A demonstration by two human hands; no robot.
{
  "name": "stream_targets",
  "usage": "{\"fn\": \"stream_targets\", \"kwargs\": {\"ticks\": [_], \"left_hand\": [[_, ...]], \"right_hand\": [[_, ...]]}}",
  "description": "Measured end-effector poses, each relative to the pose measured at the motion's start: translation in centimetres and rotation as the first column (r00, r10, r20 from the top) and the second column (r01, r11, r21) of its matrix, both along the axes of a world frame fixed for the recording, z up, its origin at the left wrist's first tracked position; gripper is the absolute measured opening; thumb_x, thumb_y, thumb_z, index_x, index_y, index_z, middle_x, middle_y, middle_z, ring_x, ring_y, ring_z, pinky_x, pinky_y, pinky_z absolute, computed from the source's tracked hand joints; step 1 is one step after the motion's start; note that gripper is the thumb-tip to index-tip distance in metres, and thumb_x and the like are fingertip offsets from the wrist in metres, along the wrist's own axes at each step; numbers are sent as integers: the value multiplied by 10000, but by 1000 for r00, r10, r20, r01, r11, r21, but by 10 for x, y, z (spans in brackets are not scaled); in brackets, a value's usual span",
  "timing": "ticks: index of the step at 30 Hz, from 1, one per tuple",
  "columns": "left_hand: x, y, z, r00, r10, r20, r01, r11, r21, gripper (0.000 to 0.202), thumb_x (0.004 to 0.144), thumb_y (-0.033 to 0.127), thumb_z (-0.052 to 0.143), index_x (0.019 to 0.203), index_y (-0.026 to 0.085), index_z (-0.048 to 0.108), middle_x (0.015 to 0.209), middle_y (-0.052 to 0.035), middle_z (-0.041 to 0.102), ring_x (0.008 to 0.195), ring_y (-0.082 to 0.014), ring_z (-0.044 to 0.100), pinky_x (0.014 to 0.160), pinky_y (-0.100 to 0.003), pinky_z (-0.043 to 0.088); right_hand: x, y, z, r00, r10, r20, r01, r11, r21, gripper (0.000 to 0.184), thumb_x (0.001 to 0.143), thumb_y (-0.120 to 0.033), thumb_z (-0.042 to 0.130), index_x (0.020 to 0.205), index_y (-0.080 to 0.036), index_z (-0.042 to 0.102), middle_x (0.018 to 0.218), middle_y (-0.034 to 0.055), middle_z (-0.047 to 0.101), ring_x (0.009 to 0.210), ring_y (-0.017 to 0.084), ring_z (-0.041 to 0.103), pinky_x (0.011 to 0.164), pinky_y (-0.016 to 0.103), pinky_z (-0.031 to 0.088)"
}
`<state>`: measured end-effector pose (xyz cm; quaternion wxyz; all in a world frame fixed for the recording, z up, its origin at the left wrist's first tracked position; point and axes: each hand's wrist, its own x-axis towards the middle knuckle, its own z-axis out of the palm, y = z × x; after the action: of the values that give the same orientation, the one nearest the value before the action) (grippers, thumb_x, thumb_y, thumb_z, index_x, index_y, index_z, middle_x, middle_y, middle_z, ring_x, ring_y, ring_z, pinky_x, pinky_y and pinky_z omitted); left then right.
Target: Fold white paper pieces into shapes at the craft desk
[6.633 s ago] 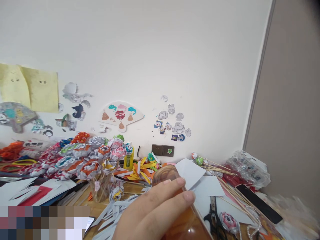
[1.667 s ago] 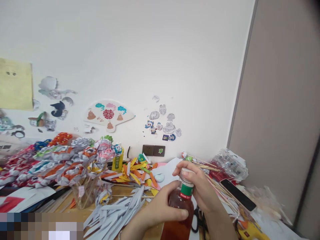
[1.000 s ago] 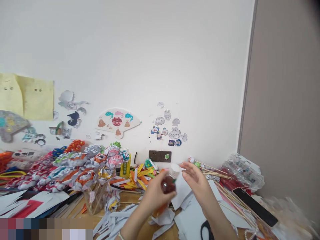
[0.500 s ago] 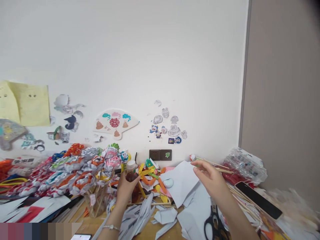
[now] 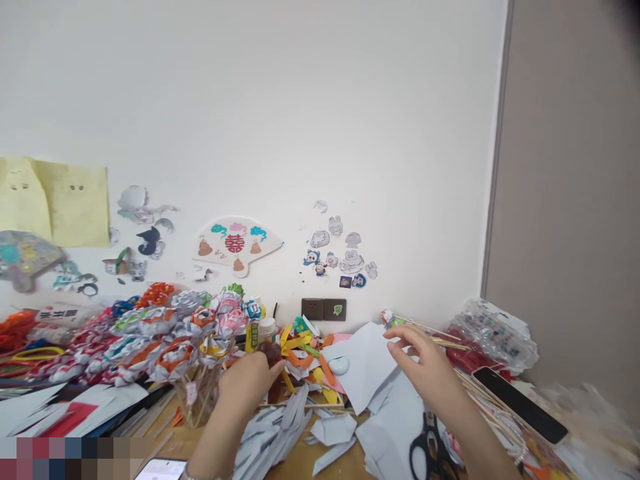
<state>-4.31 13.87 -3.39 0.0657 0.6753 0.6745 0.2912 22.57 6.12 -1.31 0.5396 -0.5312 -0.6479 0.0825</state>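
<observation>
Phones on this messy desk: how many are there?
2. A dark phone lies at the right beside the wooden skewers; a lit one pokes in at the bottom edge, left of centre. Paper may hide more.

The left hand (image 5: 247,383) hides the lower part of the bottle (image 5: 270,341); whether its fingers close on it cannot be told. The bottom edge cuts off the phone (image 5: 159,469) and the scissors (image 5: 429,448), partly behind the right forearm (image 5: 470,440). A pixelated block (image 5: 80,459) masks the lower left corner. The wrapping (image 5: 590,413) at lower right is blurred.
</observation>
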Motion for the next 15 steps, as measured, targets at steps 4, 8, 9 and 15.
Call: {"fn": "stream_targets", "kwargs": {"ticks": [4, 8, 9, 15], "left_hand": [[34, -30, 3, 959, -212, -190, 195, 975, -105, 358, 710, 461, 467, 633, 163, 650, 755, -180, 700, 791, -367, 635, 673, -438, 447], [78, -32, -29, 878, -353, -323, 283, 928, -243, 159, 653, 160, 595, 779, 107, 676, 863, -184, 698, 837, -326, 639, 683, -382, 470], [85, -30, -40, 862, -372, -345, 290, 919, -267, 176, 656, 128, 607, 820, 107, 668, 903, -169, 692, 871, -302, 632, 716, -375, 469], [87, -20, -87, 803, -446, -396, 371, 893, -254, 253, 741, 99, 497, 962, 104, 620, 1010, -166, 653, 952, -308, 583, 799, -436, 430]], "right_hand": [[-2, -14, 10, 998, -38, 46, 36, 999, 25, 127, 760, -226, 479, 820, -224, 592, 947, 48, 596, 823, 229, 545, 704, 354, 415], [-3, -25, 18, 994, -53, 91, 51, 998, 30, 143, 773, -235, 452, 824, -215, 585, 944, 42, 602, 849, 217, 544, 704, 329, 423], [-2, -27, 18, 993, -50, 104, 47, 998, 29, 146, 773, -235, 448, 820, -210, 584, 933, 42, 605, 838, 212, 549, 702, 324, 424], [-9, -23, 16, 981, -25, 192, 28, 999, -15, 160, 761, -187, 432, 797, -197, 588, 860, 36, 610, 772, 196, 556, 699, 312, 417]]}}
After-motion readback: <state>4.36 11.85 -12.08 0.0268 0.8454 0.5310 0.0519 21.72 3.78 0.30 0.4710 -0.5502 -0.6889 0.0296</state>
